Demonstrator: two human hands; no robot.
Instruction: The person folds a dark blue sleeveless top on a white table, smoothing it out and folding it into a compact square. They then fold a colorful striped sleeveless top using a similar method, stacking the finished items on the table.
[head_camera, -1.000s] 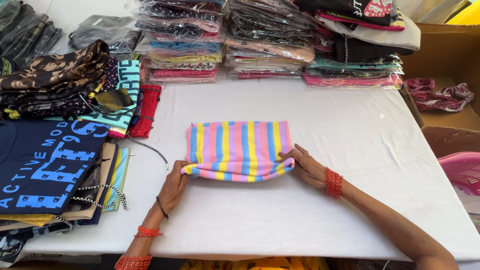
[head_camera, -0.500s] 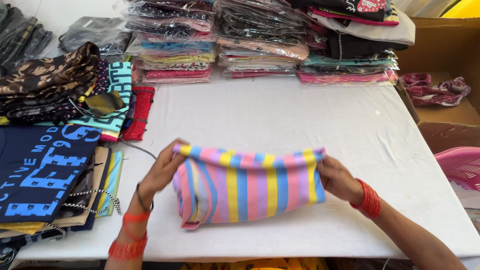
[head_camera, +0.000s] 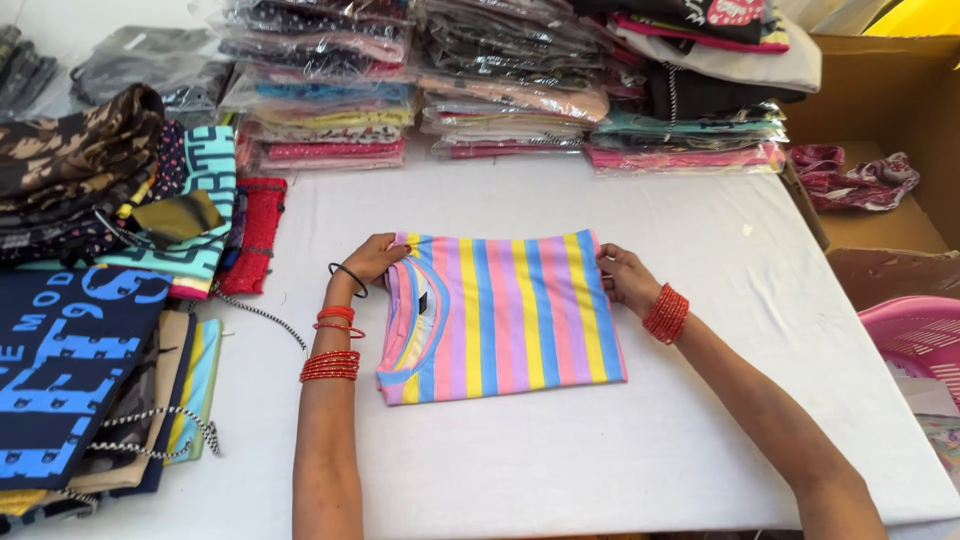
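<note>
a folded striped shirt (head_camera: 505, 315), in pink, blue and yellow bands, lies flat on the white table (head_camera: 620, 450). the left hand (head_camera: 375, 258) grips its upper left corner, and the right hand (head_camera: 625, 277) holds its upper right edge; both wrists carry red bangles. stacks of bagged garments (head_camera: 510, 100) line the far side of the table. a pile of loose printed shirts (head_camera: 90, 300) lies at the left, a cardboard box (head_camera: 890, 130) stands at the right, and a pink basket (head_camera: 915, 340) sits just below it.
</note>
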